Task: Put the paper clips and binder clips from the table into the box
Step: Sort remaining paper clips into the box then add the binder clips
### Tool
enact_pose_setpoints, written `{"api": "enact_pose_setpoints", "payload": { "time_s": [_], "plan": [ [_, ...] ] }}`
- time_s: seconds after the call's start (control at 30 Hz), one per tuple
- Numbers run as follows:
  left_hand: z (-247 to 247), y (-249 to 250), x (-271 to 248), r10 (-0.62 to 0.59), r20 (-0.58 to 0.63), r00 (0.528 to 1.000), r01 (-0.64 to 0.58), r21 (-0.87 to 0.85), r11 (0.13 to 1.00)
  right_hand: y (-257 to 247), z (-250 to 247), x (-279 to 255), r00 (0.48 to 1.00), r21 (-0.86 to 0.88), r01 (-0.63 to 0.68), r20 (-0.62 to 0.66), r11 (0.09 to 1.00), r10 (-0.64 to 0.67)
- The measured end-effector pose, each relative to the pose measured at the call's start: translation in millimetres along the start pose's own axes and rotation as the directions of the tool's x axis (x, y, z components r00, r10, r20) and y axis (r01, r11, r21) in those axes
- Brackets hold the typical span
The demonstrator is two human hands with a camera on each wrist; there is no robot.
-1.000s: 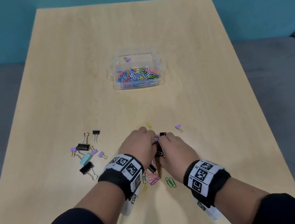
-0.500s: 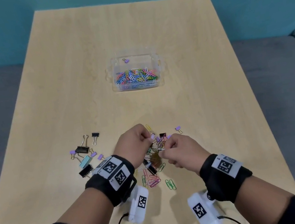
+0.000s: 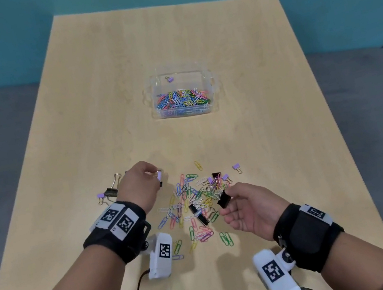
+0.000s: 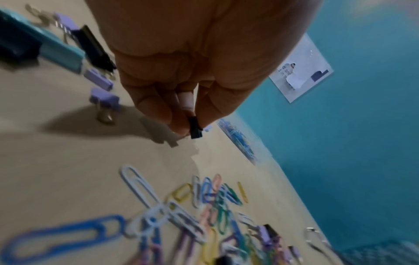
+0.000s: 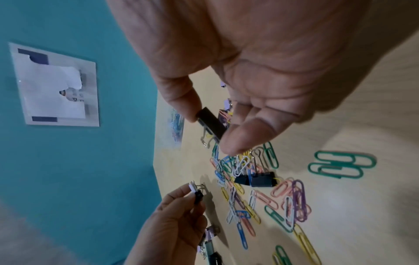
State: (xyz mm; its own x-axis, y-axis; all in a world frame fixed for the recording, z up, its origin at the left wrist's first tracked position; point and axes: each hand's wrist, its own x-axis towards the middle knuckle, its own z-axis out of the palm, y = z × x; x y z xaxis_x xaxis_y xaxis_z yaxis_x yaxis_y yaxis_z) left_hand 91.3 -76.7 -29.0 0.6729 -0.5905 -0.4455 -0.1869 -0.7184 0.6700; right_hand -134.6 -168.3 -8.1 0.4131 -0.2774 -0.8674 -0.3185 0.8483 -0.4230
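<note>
- Presently, surface [image 3: 231, 43]: pale wood-grain top, carrying everything listed below
- Box [image 3: 210, 85]: clear plastic, standing toward the far side of the surface, well apart from both hands; holds a layer of mixed-colour paper clips and one small purple binder clip [image 3: 169, 79] near its far wall
- Loose pile of paper clips [image 3: 190, 203]: many colours, scattered on the near side of the box, between the two hands; two black binder clips [image 3: 198, 213] lie among them
- Left hand [image 3: 139, 187]: raised to the left of the pile, fingertips pinching a small black binder clip [image 4: 195, 130] together with a pale one [image 5: 193, 187]
- Right hand [image 3: 250, 207]: raised on the right of the pile, palm turned inward, thumb and forefinger pinching a larger black binder clip [image 3: 224, 198], its wire handles hanging free
- Binder clip group [image 3: 110, 192]: black and purple pieces, on the surface just left of the left hand; the left wrist view adds a teal one [image 4: 61, 52] there
- Pair of green paper clips [image 3: 226, 238]: on the near edge of the pile, below the right hand
- Purple binder clip [image 3: 236, 167]: alone, on the right of the pile
- Wall behind the surface: teal, bearing a white sheet [image 5: 56, 86]
</note>
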Motion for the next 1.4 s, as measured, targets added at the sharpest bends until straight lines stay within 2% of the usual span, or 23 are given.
{"api": "enact_pose_setpoints", "payload": {
  "time_s": [0.07,0.13,0.17,0.23,0.3,0.37,0.47,0.57,0.67,0.73,0.83,0.9,1.03,1.13,1.2,1.3,1.4],
  "plan": [
    [-3.8,-4.7,1.7,0.016,-0.056,0.998,-0.011,0.087,0.996,-0.5,-0.3,-5.4,0.998,-0.054,0.056,-0.006,0.997,-0.056],
    [-6.7,-8.1,1.9,0.024,-0.097,0.995,-0.008,0.153,0.988,0.4,-4.9,-10.9,0.977,-0.212,0.187,-0.058,0.959,-0.204],
    [-8.1,-9.7,1.3,0.036,-0.113,0.993,-0.013,0.193,0.981,0.8,-9.6,-13.4,0.951,-0.329,0.251,-0.089,0.91,-0.295],
    [-10.7,-10.0,-3.2,0.097,-0.152,0.984,-0.051,0.283,0.958,2.3,-25.7,-16.4,0.874,-0.611,0.309,-0.119,0.729,-0.471],
    [-9.8,-8.2,-9.6,0.22,-0.169,0.961,-0.152,0.344,0.927,4.3,-45.2,-17.7,0.804,-0.856,0.231,-0.1,0.462,-0.586],
    [-2.6,-3.6,-19.1,0.364,-0.108,0.925,-0.294,0.402,0.867,6.4,-59.4,-16.7,0.775,-0.968,0.103,-0.067,0.23,-0.629],
    [20.3,1.7,-33.0,0.5,0.089,0.861,-0.478,0.476,0.738,11.7,-65.2,-13.0,0.771,-1.0,0.002,-0.013,0.022,-0.637],
    [43.4,9.2,-40.4,0.576,0.296,0.762,-0.625,0.566,0.537,9.4,-51.0,-5.1,0.687,-0.978,0.081,0.195,-0.193,-0.7],
    [56.7,13.5,-45.2,0.572,0.449,0.686,-0.7,0.621,0.352,-3.8,-27.7,12.5,0.605,-0.904,0.149,0.404,-0.402,-0.686],
    [61.8,9.8,-49.2,0.548,0.488,0.68,-0.702,0.649,0.293,-15.1,-15.8,24.9,0.611,-0.855,0.166,0.48,-0.491,-0.629],
    [62.7,0.3,-53.2,0.532,0.491,0.689,-0.695,0.657,0.293,-26.2,-12.5,38.7,0.657,-0.824,0.137,0.491,-0.549,-0.572],
    [61.8,-7.7,-53.3,0.526,0.495,0.692,-0.695,0.653,0.3,-29.5,-14.3,42.5,0.672,-0.833,0.135,0.474,-0.536,-0.568],
    [62.2,-9.5,-55.2,0.565,0.464,0.682,-0.696,0.65,0.305,-33.6,-17.1,42.1,0.707,-0.88,0.175,0.425,-0.442,-0.566],
    [67.1,-1.7,-53.6,0.564,0.434,0.703,-0.672,0.666,0.324,-38.4,-18.5,41.5,0.708,-0.926,0.178,0.356,-0.334,-0.61],
    [68.6,0.3,-52.5,0.538,0.444,0.717,-0.662,0.676,0.324,-37.1,-20.3,40.0,0.698,-0.915,0.174,0.375,-0.363,-0.61],
    [68.1,-0.5,-53.8,0.533,0.452,0.715,-0.667,0.671,0.325,-25.5,-25.9,36.4,0.666,-0.863,0.159,0.452,-0.479,-0.594],
    [66.4,2.3,-55.1,0.549,0.405,0.731,-0.65,0.657,0.382,-12.4,-28.2,28.7,0.652,-0.839,0.145,0.48,-0.525,-0.587]
  ]
}}
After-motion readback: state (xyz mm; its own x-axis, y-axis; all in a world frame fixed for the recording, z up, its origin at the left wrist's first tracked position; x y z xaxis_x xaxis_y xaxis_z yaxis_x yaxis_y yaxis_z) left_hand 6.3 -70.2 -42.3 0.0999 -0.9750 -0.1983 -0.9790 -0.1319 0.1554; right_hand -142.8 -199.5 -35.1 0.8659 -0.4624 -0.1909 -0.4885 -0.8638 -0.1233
